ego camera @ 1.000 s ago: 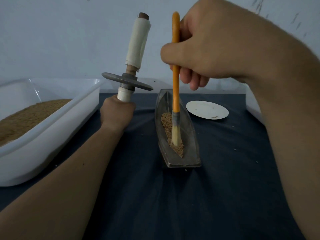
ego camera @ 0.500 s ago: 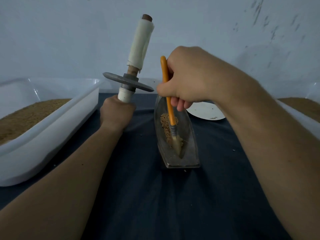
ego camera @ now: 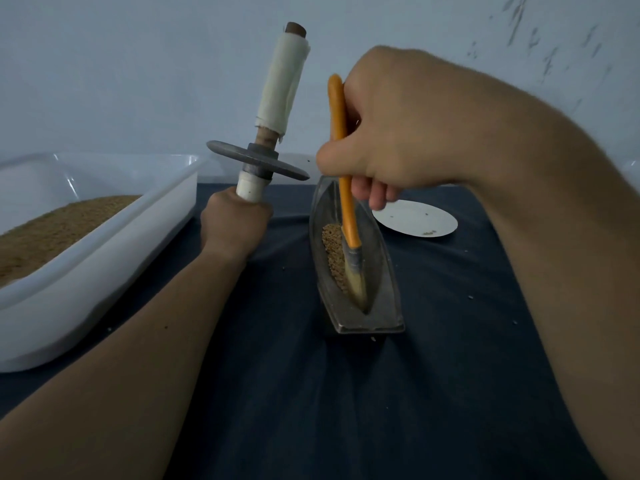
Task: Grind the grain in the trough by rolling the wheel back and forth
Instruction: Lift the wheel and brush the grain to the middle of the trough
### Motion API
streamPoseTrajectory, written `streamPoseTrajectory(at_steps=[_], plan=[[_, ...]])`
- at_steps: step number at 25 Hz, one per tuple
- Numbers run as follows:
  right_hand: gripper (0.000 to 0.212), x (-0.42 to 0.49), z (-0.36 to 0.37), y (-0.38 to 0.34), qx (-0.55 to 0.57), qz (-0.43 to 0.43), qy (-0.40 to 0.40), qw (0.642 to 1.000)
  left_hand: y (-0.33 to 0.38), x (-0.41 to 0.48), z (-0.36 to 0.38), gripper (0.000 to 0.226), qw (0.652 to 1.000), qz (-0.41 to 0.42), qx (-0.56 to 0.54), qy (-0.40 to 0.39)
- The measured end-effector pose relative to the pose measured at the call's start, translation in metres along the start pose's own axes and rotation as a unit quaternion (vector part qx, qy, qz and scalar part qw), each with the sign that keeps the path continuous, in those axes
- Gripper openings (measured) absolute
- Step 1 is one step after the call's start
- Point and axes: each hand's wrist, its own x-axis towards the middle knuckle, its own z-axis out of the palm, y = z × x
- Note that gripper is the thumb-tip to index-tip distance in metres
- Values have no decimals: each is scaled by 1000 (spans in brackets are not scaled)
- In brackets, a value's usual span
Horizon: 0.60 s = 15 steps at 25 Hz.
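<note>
Change: right hand (ego camera: 398, 133) has dropped from its high position a second ago, and the brush (ego camera: 349, 220) has gone from upright to leaning; its bristles have slid from the middle of the grain toward the near end of the trough (ego camera: 379, 265). Left hand (ego camera: 235, 226) and wheel (ego camera: 225, 150) have hardly shifted.
Right hand: fingers curled round the orange brush handle, thumb and forefinger pinching it near the top.
Left hand: closed in a fist round the lower handle of the wheel, holding it upright in the air, left of the trough and clear of it.
Grain: a narrow strip of grain (ego camera: 332, 247) lies along the groove, mostly on the left of the bristles, and looks whole.
Surroundings: a white tub (ego camera: 114, 233) of grain at left, a white plate (ego camera: 422, 220) behind the trough, all on a dark cloth (ego camera: 311, 410).
Progress: the grain is being gathered with the brush; the wheel is not in the trough, so I judge the rolling is still left to do.
</note>
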Motion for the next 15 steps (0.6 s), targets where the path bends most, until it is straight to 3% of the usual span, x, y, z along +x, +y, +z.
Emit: streamPoseTrajectory(at_steps=[4, 8, 11, 15], plan=[[25, 9, 27, 2, -21, 24, -7, 999, 0, -1, -1, 22, 1000, 0, 2, -4], [20, 19, 35, 20, -20, 66, 42, 997, 1, -2, -2, 22, 1000, 0, 0, -13], [19, 17, 21, 20, 17, 45, 103, 994, 1, 0, -2, 25, 1000, -3, -4, -16], [23, 9, 14, 9, 8, 32, 27, 999, 2, -3, -3, 23, 1000, 1, -3, -15]])
